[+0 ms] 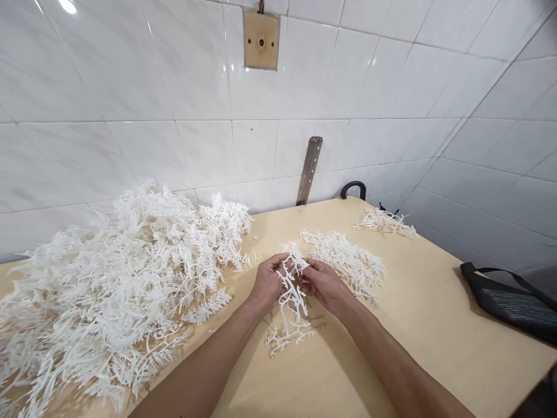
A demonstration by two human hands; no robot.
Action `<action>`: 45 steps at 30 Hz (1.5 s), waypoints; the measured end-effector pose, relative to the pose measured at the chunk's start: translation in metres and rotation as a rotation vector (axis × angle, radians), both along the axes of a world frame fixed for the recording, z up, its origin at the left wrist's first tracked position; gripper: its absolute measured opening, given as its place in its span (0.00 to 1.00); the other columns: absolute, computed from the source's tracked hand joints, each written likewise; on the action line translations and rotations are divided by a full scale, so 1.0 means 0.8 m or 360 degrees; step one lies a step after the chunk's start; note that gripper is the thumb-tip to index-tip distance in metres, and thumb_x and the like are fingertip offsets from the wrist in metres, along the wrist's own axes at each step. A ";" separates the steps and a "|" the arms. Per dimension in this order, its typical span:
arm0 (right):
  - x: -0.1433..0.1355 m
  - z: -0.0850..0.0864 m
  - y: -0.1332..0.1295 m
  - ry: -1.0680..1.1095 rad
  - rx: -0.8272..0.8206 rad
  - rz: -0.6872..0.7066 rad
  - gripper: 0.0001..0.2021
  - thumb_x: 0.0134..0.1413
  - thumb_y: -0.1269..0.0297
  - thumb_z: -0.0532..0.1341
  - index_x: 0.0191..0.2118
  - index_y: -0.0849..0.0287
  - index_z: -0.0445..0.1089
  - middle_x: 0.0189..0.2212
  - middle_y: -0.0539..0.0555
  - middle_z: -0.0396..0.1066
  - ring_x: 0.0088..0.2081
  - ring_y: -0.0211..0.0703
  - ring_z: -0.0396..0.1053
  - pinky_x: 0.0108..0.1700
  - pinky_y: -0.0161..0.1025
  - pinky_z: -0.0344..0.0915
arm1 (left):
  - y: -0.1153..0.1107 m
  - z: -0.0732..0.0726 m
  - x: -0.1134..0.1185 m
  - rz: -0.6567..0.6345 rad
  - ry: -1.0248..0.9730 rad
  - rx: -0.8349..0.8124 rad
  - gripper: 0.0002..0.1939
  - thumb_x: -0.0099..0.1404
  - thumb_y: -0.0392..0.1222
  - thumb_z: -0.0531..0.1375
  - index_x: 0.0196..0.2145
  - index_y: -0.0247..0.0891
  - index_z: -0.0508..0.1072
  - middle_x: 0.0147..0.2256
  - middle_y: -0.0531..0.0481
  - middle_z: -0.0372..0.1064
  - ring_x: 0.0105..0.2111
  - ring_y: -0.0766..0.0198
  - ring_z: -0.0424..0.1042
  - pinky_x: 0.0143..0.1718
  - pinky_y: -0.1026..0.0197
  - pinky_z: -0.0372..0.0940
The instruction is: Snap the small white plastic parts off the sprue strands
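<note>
Both hands meet over the middle of the table around a white branching plastic sprig (292,299), coral-like with many thin tips. My left hand (268,281) is closed on its upper left side, and my right hand (325,283) pinches it from the right. The sprig's lower branches hang down toward me between the wrists. Some fingertips are hidden behind the white strands. Just beyond my right hand lies a small pile of similar white sprigs (348,260). A far larger heap of them (126,278) covers the table's left side.
A few more sprigs (385,220) lie at the table's (435,325) far right corner. A black bag (509,296) rests at the right edge. Behind the table, a black curved handle (353,188) and a metal strip (310,170) stand by the tiled wall (195,69).
</note>
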State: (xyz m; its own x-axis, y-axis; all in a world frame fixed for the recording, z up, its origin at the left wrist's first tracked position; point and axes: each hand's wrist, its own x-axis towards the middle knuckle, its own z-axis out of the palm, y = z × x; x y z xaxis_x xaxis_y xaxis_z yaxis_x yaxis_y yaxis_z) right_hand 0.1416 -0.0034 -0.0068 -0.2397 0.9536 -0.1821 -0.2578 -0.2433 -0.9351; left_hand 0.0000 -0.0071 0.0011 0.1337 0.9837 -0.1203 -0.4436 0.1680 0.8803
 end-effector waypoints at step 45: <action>0.008 0.008 0.000 -0.0656 0.0426 -0.0202 0.24 0.50 0.39 0.61 0.25 0.57 0.66 0.17 0.47 0.64 0.19 0.37 0.61 0.23 0.35 0.61 | -0.003 0.007 -0.008 -0.0081 0.0363 0.0172 0.15 0.53 0.49 0.66 0.26 0.36 0.66 0.19 0.58 0.59 0.17 0.74 0.57 0.18 0.69 0.52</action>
State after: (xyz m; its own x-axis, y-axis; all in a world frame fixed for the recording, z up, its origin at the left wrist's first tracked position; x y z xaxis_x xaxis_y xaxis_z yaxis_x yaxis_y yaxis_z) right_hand 0.1477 -0.0034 -0.0002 -0.0783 0.9968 0.0176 0.1335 0.0279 -0.9907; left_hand -0.0063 -0.0098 0.0070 0.1647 0.9852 -0.0479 -0.2248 0.0847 0.9707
